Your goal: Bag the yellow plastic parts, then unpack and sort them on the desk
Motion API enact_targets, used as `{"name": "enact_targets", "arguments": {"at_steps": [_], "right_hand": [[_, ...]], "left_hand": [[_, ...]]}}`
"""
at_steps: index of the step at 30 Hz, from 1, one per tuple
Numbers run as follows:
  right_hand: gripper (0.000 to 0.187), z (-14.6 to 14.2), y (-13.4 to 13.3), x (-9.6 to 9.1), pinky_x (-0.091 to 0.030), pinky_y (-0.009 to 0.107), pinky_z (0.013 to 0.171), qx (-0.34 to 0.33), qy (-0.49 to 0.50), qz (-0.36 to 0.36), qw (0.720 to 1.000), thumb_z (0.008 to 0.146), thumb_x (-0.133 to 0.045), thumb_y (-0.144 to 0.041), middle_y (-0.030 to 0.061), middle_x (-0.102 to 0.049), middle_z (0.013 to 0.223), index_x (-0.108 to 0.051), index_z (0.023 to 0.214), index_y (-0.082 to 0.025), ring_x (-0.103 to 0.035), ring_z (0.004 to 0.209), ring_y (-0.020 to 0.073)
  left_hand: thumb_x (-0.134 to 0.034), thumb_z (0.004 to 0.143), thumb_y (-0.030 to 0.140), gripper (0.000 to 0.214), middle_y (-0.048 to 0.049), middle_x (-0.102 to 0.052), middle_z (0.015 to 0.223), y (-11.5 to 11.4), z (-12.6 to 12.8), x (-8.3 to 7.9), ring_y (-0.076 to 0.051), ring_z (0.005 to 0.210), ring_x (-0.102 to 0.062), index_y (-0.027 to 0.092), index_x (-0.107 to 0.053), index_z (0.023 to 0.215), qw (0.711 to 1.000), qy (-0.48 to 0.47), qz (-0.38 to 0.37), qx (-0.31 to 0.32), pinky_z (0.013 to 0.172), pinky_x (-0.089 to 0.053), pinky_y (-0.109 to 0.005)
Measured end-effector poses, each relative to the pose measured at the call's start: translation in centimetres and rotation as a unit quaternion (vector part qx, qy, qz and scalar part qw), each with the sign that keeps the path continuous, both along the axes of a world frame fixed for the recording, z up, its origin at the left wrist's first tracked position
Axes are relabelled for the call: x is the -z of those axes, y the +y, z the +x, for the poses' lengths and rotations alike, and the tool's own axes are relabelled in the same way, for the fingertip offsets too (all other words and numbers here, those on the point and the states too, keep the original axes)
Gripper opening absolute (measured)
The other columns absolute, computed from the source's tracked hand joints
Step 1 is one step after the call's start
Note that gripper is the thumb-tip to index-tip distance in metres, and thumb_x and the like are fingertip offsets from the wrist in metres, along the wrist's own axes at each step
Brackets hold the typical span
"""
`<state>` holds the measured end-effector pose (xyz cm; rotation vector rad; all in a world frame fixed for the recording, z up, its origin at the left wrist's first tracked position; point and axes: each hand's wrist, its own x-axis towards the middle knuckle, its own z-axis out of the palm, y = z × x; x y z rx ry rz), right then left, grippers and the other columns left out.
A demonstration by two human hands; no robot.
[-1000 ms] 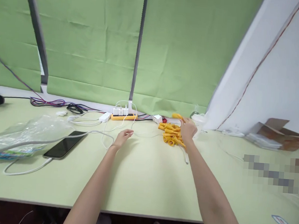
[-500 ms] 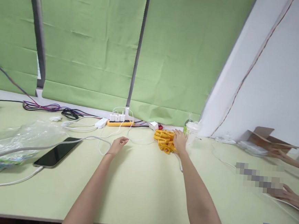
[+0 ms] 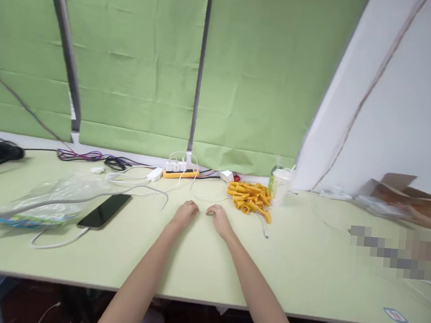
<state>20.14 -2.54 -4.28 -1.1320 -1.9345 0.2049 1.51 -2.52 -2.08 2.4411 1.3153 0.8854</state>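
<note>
My left hand point(image 3: 186, 214) rests on the tabletop with its fingers loosely bent and nothing seen in them. Just across a small gap, my right hand point(image 3: 219, 219) lies on the table too, fingers loosely bent inward toward the left one, also without a visible object. Right of my right hand sits a heap of yellow plastic pieces point(image 3: 249, 195), several of them tube-like with flared, hollow ends. One piece sticks out at the heap's near right side. Neither hand touches the heap. My fingertips are partly hidden by the backs of the hands.
A phone point(image 3: 106, 210) on a white cable and a clear plastic bag point(image 3: 67, 194) lie left. Behind are a yellow power strip point(image 3: 180, 173) with chargers and cables. A lidded cup point(image 3: 282, 186) stands beyond the heap. At right, another person's hands are near a cardboard box point(image 3: 403, 191).
My right hand has left the yellow heap and come back to the middle, beside my left hand. One yellow piece now juts out at the heap's near right. The view has shifted slightly.
</note>
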Motion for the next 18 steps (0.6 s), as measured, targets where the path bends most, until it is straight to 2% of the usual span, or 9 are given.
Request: {"name": "enact_targets", "arguments": {"at_steps": [3,5,7,10,11,14,16,18], "right_hand": [[0.041,1.0,0.1,-0.7,-0.045,0.036,0.085,0.013,0.016,-0.007,1.000,0.058,-0.036,0.005,0.0052,-0.066,0.082,-0.067,0.071,-0.017,-0.058,0.086,0.0173],[0.040,1.2,0.2,-1.0,-0.045,0.036,0.085,0.009,0.005,-0.018,1.000,0.060,-0.035,0.005,0.0054,-0.066,0.080,-0.067,0.070,-0.017,-0.058,0.085,0.0178],[0.040,1.0,0.1,-1.1,-0.044,0.035,0.085,0.002,-0.015,-0.026,1.000,0.062,-0.034,0.005,0.0057,-0.066,0.081,-0.066,0.070,-0.017,-0.058,0.085,0.0179],[0.037,0.5,-0.5,-1.4,-0.043,0.034,0.087,0.000,-0.048,-0.017,0.999,0.069,-0.037,0.004,0.0058,-0.066,0.086,-0.066,0.076,-0.018,-0.057,0.090,0.0180],[0.035,0.4,-0.8,-1.6,-0.042,0.034,0.088,0.003,-0.058,-0.012,0.998,0.071,-0.039,0.003,0.0058,-0.065,0.089,-0.066,0.079,-0.018,-0.056,0.092,0.0182],[0.026,0.1,-1.4,-2.2,-0.041,0.031,0.087,0.016,-0.086,-0.006,0.996,0.075,-0.046,-0.002,0.0057,-0.063,0.091,-0.064,0.084,-0.018,-0.055,0.093,0.0185],[0.023,-0.1,-1.6,-2.6,-0.041,0.031,0.083,0.028,-0.106,-0.012,0.994,0.075,-0.049,-0.003,0.0050,-0.062,0.089,-0.064,0.085,-0.018,-0.055,0.091,0.0185],[0.022,-0.2,-1.8,-2.9,-0.039,0.032,0.082,0.047,-0.127,-0.017,0.991,0.076,-0.051,-0.004,0.0041,-0.062,0.087,-0.064,0.085,-0.019,-0.055,0.090,0.0189]], "left_hand": [[-0.047,0.078,0.012,0.028,-0.0126,-0.062,0.110,-2.0,-0.5,-0.5,-0.026,0.105,-0.057,0.019,-0.067,0.097,1.000,0.017,0.007,0.014,0.090,-0.043,-0.039],[-0.046,0.079,0.016,0.028,-0.0092,-0.064,0.106,-3.3,-2.3,-1.3,-0.024,0.099,-0.061,0.024,-0.068,0.095,1.000,0.020,0.004,0.022,0.088,-0.045,-0.035],[-0.045,0.080,0.020,0.027,-0.0070,-0.067,0.098,-4.5,-5.5,-2.4,-0.022,0.090,-0.064,0.026,-0.068,0.092,1.000,0.021,0.000,0.018,0.083,-0.046,-0.032],[-0.043,0.081,0.025,0.027,-0.0080,-0.068,0.094,-5.8,-12.5,-4.1,-0.022,0.084,-0.064,0.024,-0.068,0.091,0.999,0.023,-0.005,-0.021,0.080,-0.048,-0.033],[-0.043,0.082,0.028,0.027,-0.0093,-0.068,0.096,-5.9,-15.2,-4.6,-0.023,0.086,-0.064,0.022,-0.068,0.090,0.998,0.020,-0.003,-0.051,0.083,-0.046,-0.035],[-0.043,0.082,0.036,0.032,-0.0094,-0.066,0.107,-5.9,-22.8,-5.5,-0.025,0.104,-0.058,0.021,-0.067,0.096,0.974,0.069,0.024,-0.216,0.094,-0.041,-0.034],[-0.048,0.079,0.039,0.040,-0.0140,-0.057,0.125,-5.9,-26.8,-5.3,-0.031,0.121,-0.046,0.016,-0.062,0.108,0.929,0.125,0.056,-0.343,0.100,-0.035,-0.039],[-0.051,0.077,0.040,0.047,-0.0196,-0.051,0.131,-6.2,-29.7,-4.5,-0.035,0.123,-0.042,0.010,-0.059,0.112,0.884,0.177,0.023,-0.433,0.099,-0.035,-0.043]]}}
